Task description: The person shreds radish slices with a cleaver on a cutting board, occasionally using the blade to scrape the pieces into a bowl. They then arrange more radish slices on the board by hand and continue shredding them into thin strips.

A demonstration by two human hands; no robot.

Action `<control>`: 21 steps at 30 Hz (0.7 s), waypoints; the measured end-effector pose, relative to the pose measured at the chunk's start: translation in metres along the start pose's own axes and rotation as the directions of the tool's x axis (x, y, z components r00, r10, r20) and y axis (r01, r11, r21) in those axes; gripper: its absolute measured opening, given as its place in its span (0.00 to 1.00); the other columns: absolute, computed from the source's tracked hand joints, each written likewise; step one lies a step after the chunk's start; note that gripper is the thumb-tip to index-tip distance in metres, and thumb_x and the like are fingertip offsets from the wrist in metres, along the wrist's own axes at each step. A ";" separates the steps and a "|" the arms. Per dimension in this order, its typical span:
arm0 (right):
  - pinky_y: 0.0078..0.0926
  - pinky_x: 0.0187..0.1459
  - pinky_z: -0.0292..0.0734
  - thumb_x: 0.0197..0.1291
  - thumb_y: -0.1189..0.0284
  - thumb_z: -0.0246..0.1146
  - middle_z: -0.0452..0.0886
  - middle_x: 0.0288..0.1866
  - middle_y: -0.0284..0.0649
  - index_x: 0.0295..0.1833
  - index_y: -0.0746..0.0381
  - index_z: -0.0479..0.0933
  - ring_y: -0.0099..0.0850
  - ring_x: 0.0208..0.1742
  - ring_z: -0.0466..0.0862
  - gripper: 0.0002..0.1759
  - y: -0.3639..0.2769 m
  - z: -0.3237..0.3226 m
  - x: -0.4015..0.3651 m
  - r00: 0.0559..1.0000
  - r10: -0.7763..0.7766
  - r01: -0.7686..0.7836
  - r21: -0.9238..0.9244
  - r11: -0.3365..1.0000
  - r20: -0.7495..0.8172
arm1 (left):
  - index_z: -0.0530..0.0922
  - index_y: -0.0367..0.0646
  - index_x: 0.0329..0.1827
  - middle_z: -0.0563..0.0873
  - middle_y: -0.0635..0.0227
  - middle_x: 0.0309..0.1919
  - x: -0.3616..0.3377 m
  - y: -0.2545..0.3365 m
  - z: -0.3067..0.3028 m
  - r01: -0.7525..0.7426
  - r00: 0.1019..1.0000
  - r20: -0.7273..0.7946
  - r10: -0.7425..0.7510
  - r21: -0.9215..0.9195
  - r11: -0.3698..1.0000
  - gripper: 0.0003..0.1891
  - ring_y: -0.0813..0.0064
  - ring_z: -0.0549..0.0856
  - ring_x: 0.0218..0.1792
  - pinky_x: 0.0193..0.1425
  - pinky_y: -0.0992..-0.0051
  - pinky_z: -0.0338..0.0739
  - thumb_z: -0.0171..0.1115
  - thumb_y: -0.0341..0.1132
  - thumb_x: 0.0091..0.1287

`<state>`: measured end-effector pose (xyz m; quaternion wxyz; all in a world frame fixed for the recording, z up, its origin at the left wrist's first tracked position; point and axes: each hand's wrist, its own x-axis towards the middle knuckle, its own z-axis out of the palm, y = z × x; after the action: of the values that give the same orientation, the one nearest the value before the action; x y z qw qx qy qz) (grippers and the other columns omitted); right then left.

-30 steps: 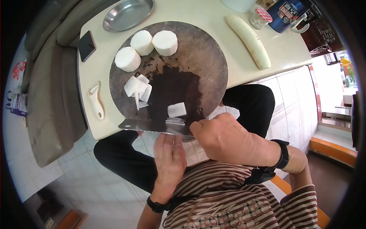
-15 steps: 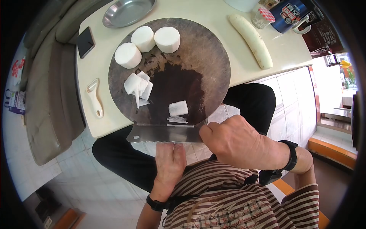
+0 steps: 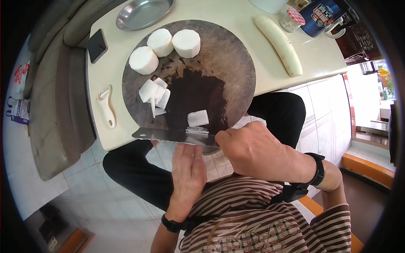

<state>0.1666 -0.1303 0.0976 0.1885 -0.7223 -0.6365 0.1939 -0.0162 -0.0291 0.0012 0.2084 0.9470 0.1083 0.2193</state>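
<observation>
My right hand (image 3: 249, 147) is closed round the handle end of a cleaver (image 3: 164, 135). Its broad blade reaches left across the near edge of the round chopping board (image 3: 236, 63). My left hand (image 3: 187, 170) lies just on the near side of the blade, fingers stretched forward, their tips at the blade's lower edge; whatever lies under them is hidden. Right behind the blade are thin white strips (image 3: 197, 130) and a white slice (image 3: 198, 118). Further left sits a loose pile of white slices (image 3: 155, 93). Three thick peeled white radish chunks (image 3: 186, 43) stand at the board's far side.
A white peeler (image 3: 106, 107) and a dark phone (image 3: 97, 45) lie on the table (image 3: 116, 76) left of the board. A metal dish (image 3: 145, 14) stands behind. At right are a long whole white radish (image 3: 278, 45), a checked-lid jar (image 3: 292, 20) and a blue can (image 3: 321, 17).
The cleaver has moved away from me and left, over the board's near edge, and its blade has tilted. My left hand has moved forward, showing more of its fingers.
</observation>
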 end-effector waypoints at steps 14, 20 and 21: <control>0.43 0.24 0.73 0.41 0.83 0.62 0.77 0.22 0.49 0.30 0.68 0.71 0.48 0.22 0.81 0.08 -0.001 -0.002 -0.001 0.998 -0.047 0.047 -0.006 0.999 0.044 | 0.77 0.30 0.56 0.78 0.46 0.55 -0.007 -0.005 0.003 -0.007 1.000 0.008 0.007 0.005 1.000 0.21 0.42 0.79 0.57 0.60 0.48 0.76 0.68 0.19 0.58; 0.43 0.26 0.74 0.43 0.82 0.62 0.78 0.20 0.49 0.28 0.67 0.72 0.49 0.22 0.81 0.06 0.000 0.012 0.015 0.990 -0.118 0.122 0.064 0.990 -0.073 | 0.78 0.27 0.55 0.80 0.47 0.53 0.003 -0.001 -0.002 -0.022 1.000 -0.019 0.022 0.001 1.000 0.20 0.43 0.80 0.55 0.58 0.50 0.78 0.66 0.17 0.57; 0.42 0.26 0.75 0.43 0.82 0.62 0.78 0.20 0.48 0.28 0.66 0.72 0.49 0.22 0.81 0.06 0.001 0.013 0.015 0.991 -0.101 0.106 0.055 0.993 -0.088 | 0.79 0.24 0.51 0.81 0.47 0.50 0.007 0.001 -0.003 -0.032 0.998 -0.048 0.033 0.003 0.999 0.18 0.43 0.81 0.51 0.54 0.51 0.79 0.64 0.15 0.56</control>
<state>0.1625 -0.1149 0.0859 0.2465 -0.6901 -0.6584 0.1718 -0.0111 -0.0271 0.0066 0.2009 0.9433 0.0982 0.2452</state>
